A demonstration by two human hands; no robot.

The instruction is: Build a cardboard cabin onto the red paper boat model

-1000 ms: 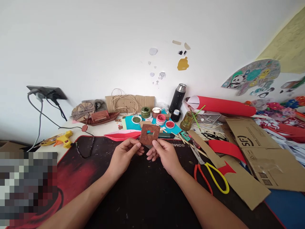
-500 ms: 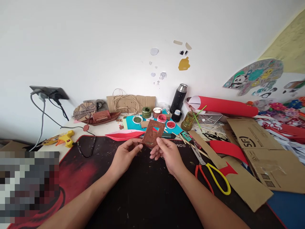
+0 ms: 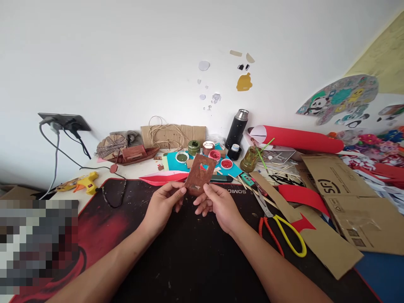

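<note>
A flat, rectangular brown-painted panel with two cut-out openings (image 3: 200, 176) is held tilted above the far part of a black mat with red markings (image 3: 189, 261), between the two hands. Its lower left corner is pinched between thumb and fingers by the left hand (image 3: 164, 207); its lower right corner is gripped by the right hand (image 3: 221, 207), the thumb being laid on the near face and the other fingers curled loosely below. The right index finger is partly hidden by the panel. Behind the panel, a pointed, boat-shaped piece of red paper (image 3: 162, 179) is seen at the mat's far edge. Beyond it, on the cream-coloured worktop (image 3: 136, 171), a turquoise sheet (image 3: 234, 170) is occupied by open paint containers, among them a round pot of red paint (image 3: 214, 156) and a shallow white lid coated with red paint (image 3: 226, 164). To the left, a brown model boat (image 3: 134, 155) and a yellow glue gun (image 3: 86, 183) are shown; to the right, metal scissors with one red and one yellow handle (image 3: 268, 214) are placed beside a long cardboard strip (image 3: 334, 252).
</note>
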